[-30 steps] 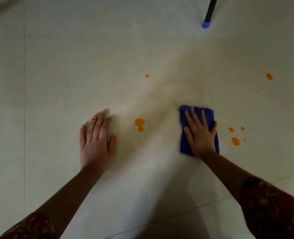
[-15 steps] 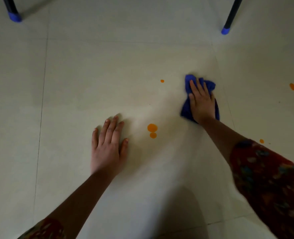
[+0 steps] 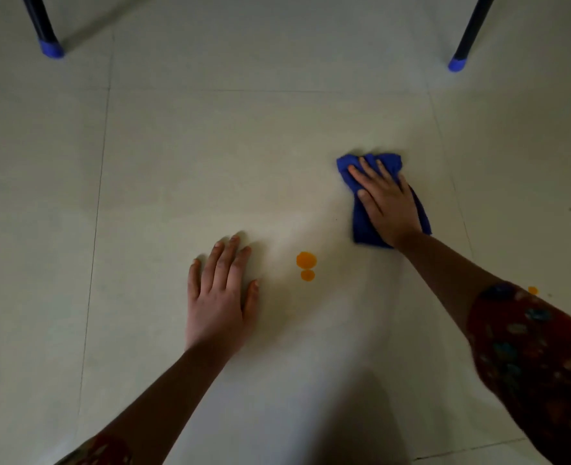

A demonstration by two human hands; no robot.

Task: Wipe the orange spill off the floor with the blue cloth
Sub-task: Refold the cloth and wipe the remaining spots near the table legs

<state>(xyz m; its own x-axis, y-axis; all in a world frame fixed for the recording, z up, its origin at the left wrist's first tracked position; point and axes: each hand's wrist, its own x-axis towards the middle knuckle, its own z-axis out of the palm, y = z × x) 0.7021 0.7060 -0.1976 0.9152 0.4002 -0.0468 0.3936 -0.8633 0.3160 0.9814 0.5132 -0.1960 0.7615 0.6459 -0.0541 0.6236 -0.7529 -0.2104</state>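
blue cloth (image 3: 361,226), orange spill (image 3: 306,260), pale floor (image 3: 210,156)

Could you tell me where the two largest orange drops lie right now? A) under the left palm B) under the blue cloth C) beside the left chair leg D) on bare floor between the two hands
D: the orange drops sit uncovered on the floor between the left hand and the right hand, which presses on the blue cloth.

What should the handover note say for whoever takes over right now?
Right hand: palm down, pressing the blue cloth onto the floor.
Left hand: flat on the floor, empty, bracing.
Done: no drops show on the tile around the cloth.
Left: two orange drops between the hands, one small drop beside the right sleeve, and an orange trace at the right edge.
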